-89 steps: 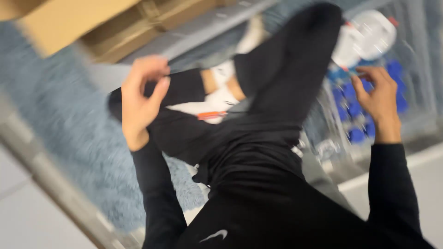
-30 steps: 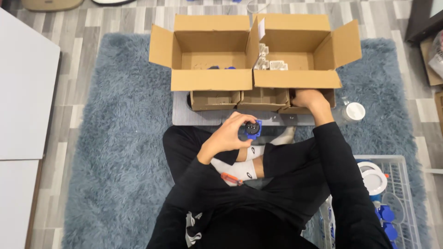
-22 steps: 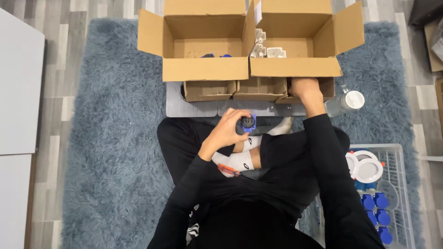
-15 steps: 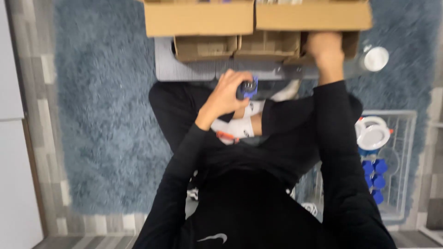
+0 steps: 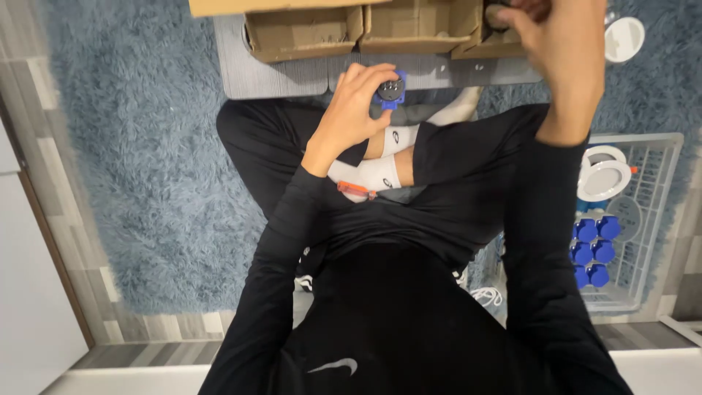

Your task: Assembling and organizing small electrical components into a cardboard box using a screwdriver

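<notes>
We hold a small blue-and-black part in our left hand, fingers curled around it, just above our crossed legs. Our right hand is raised higher, closed on a dark object (too hidden to identify) by the cardboard boxes. To its right lies a white basket holding blue caps.

Small blue-and-black plastic part in left hand. Brown corrugated cardboard boxes at 12 o'clock on a grey ribbed worktop. Shaggy grey-blue rug at 9. White wire basket at 3: blue caps, white round discs. Black long sleeves, white socks with an orange-red accent.
</notes>
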